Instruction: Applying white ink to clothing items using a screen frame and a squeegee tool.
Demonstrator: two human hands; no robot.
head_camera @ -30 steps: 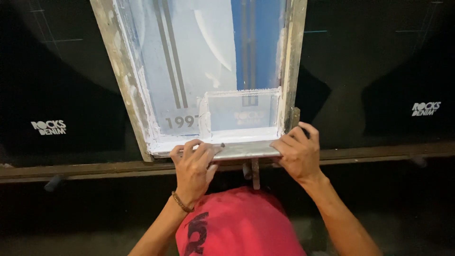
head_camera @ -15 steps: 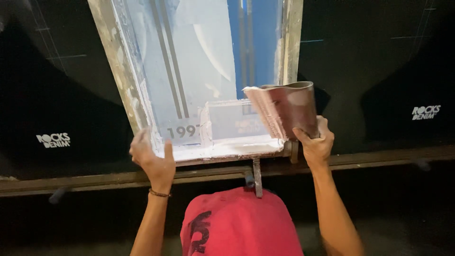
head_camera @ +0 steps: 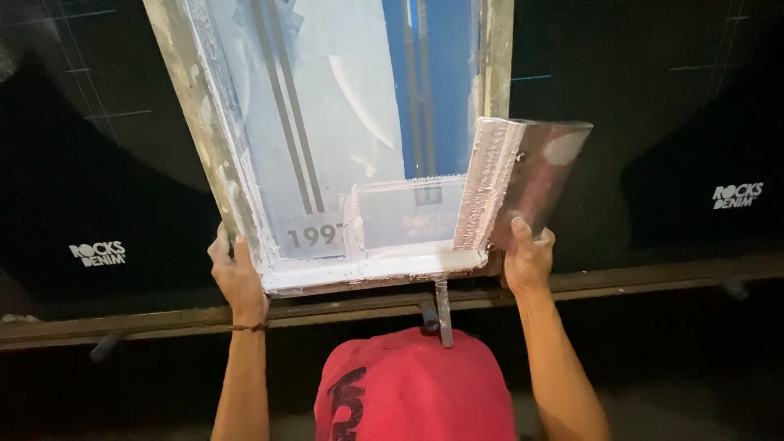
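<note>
While both my arms reach up from the bottom edge, here is what shows:

left hand: my left hand (head_camera: 237, 278) is raised, fingers pointing up, wrapped round the lower left corner of the screen frame (head_camera: 192, 122); thumb lies on the frame's side, closed tight on it.
left arm: forearm nearly upright, thin band at the wrist (head_camera: 247, 328).
right hand: my right hand (head_camera: 528, 260) is up beside the frame's lower right corner, thumb on the near face of the squeegee (head_camera: 523, 184), clamped on its lower end.
right arm: forearm slants in from lower right, elbow cut off by the bottom edge.
squeegee: broad flat blade, tilted up off the mesh, its ink-smeared white edge just beside the right rail of the frame; top corner stands over the dark fabric.
screen frame: worn wooden rim, pale blue mesh (head_camera: 343, 106) with stripes, white ink pooled along the near rail; it lies over the black fabric (head_camera: 653, 122).
rail: a wooden bar (head_camera: 653, 282) runs across under the frame, metal bracket (head_camera: 442, 310) at its middle.
hidden: red cap (head_camera: 412, 388) covers the middle bottom; my right fingers are behind the squeegee, cannot tell how they curl; frame's far end is cut off at the top; fabric edges lost in the dark.
</note>
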